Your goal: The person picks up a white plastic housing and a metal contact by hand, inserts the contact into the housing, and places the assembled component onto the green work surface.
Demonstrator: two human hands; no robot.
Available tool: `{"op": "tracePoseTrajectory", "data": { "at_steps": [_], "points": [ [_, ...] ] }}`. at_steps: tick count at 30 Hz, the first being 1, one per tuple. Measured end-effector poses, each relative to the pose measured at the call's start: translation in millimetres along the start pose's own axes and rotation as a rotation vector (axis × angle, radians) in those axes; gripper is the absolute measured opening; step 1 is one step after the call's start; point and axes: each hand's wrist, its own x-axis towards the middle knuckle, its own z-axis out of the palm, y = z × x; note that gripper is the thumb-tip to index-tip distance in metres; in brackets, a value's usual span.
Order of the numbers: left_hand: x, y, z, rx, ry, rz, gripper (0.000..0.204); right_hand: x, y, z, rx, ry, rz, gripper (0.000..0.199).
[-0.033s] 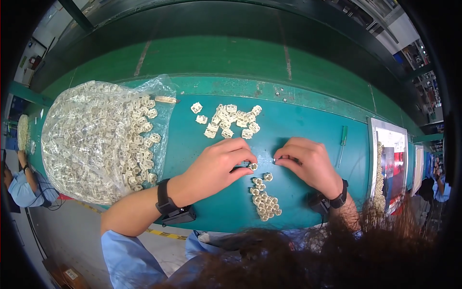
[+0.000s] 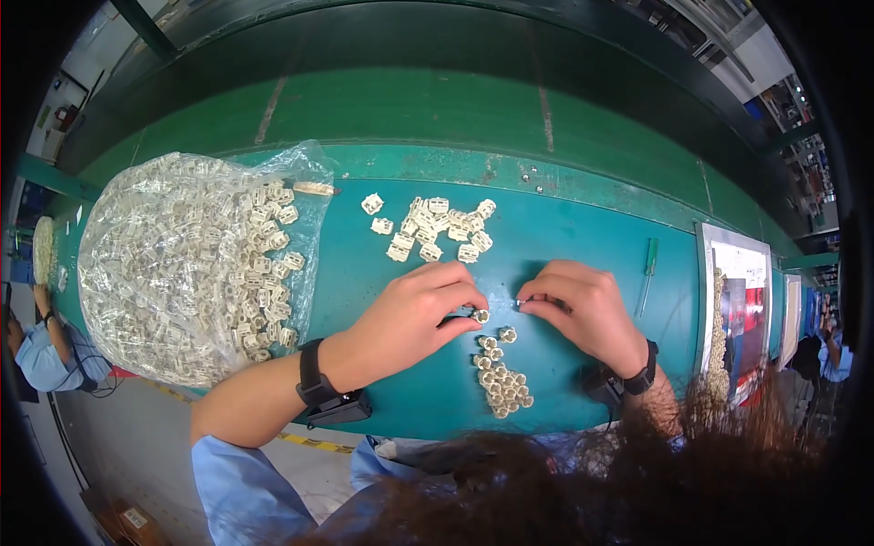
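Observation:
My left hand [image 2: 414, 305] is closed in a pinch on a small round cream plastic part [image 2: 480, 316], its hollow, notched end facing outward. To its right, my right hand [image 2: 581, 305] pinches a tiny shiny metal piece [image 2: 520, 303], too small to tell its kind. The two hands are a short way apart above the green bench top. Below them is a cluster of similar small round cream parts [image 2: 503, 382], most standing with open ends up. Beyond my hands lies a loose group of blocky cream plastic parts [image 2: 437, 223].
On the left, a large clear plastic bag [image 2: 173, 264] full of cream parts spills some at its mouth. A green-handled screwdriver [image 2: 649, 264] lies at right, beside a white-edged tray [image 2: 707, 300]. Another person's blue sleeve [image 2: 45, 359] shows at far left.

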Motion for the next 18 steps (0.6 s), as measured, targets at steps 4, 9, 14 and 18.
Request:
{"op": "tracePoseTrajectory", "data": {
  "at_steps": [4, 9, 14, 18],
  "points": [
    [0, -4, 7, -0.001, 0.036, 0.034, 0.023, 3, -28, 9, 0.157, 0.074, 0.046, 0.019],
    [0, -3, 7, -0.014, 0.033, 0.001, 0.022, 8, -32, 22, 0.113, 0.054, 0.007, 0.022],
    [1, -8, 8, -0.017, 0.04, 0.039, 0.022, 9, -33, 23, 0.077, 0.04, -0.006, 0.022],
    [0, -9, 8, -0.021, 0.043, 0.059, 0.022, 11, -36, 22, 0.058, 0.041, -0.011, 0.022]
  ]
}}
